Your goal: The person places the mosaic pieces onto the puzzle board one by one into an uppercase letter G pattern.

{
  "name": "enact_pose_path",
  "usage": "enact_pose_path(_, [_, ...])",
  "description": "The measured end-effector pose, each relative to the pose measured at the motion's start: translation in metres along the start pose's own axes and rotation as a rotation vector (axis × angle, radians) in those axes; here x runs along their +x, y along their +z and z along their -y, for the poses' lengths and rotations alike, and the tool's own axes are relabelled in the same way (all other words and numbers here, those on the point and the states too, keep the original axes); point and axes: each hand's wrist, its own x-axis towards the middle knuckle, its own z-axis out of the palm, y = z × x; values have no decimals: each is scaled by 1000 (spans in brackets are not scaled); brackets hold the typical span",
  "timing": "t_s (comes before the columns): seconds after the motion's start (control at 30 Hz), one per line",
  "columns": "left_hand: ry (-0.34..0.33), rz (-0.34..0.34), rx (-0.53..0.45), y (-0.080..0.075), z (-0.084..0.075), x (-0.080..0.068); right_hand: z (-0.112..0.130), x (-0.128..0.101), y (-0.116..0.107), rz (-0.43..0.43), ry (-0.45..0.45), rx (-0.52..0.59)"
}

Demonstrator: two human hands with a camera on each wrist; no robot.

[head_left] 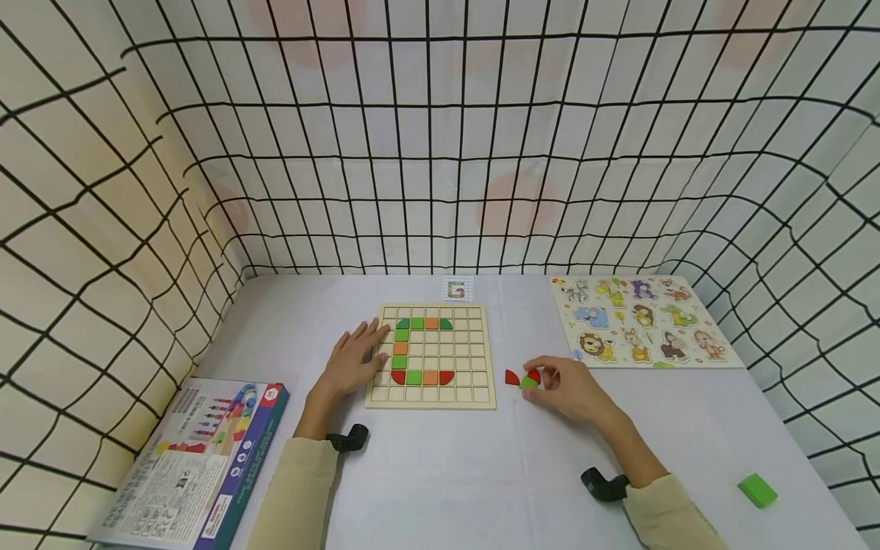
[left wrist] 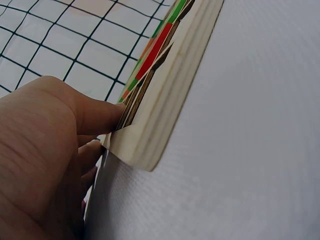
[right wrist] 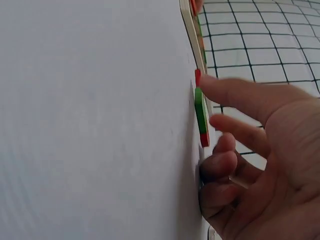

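Observation:
A square wooden grid board point(head_left: 470, 393) carries green, orange and red tiles laid in a C-like shape. My left hand point(head_left: 354, 359) rests on the board's left edge with fingers spread. In the left wrist view, the thumb point(left wrist: 100, 116) lies on the board's rim. Right of the board, my right hand point(head_left: 567, 387) pinches a green tile point(head_left: 528, 383) between thumb and index finger, low at the table. A red quarter-round tile point(head_left: 512, 377) lies just left of it, and another red tile point(head_left: 534, 375) touches it under the fingers. The right wrist view shows the green tile point(right wrist: 200, 110) edge-on beside the thumb.
A small pattern card point(head_left: 458, 289) with a G lies behind the board. An animal puzzle board point(head_left: 646, 321) is at the back right. A boxed toy point(head_left: 199, 458) lies at the left, and a loose green block point(head_left: 758, 490) at the right. Black wire grid point(head_left: 429, 153) surrounds the table.

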Motion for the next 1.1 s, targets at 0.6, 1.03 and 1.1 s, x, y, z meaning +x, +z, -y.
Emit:
enact_pose_path(0.6, [-7,-10,3,0,-3,-1,-5,1,0,49,-35,-2])
enact_pose_path(1.03, [0,-8,11,-1,-3,-2,1,3,-2,23,-31,19])
enact_pose_path(1.1, [-3,-6,9,-1,-3,-2,3,5,-2,13,-32,19])
